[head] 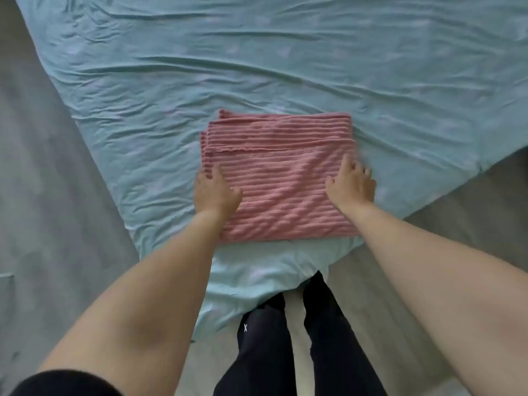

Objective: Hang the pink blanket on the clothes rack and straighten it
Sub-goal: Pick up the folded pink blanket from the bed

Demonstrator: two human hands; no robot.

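The pink blanket (281,178), ribbed and folded into a thick rectangle, lies on the near corner of a bed. My left hand (215,192) rests at its left edge, fingers curled against the folded layers. At the blanket's right edge, my right hand (351,187) lies flat with fingers spread, partly on the blanket and partly on the sheet. Neither hand has the blanket lifted. No clothes rack is in view.
The bed is covered by a wrinkled light-teal sheet (257,67) that fills the upper view. Grey floor (43,195) shows to the left and at the right. My legs in dark trousers (285,338) stand at the bed's corner.
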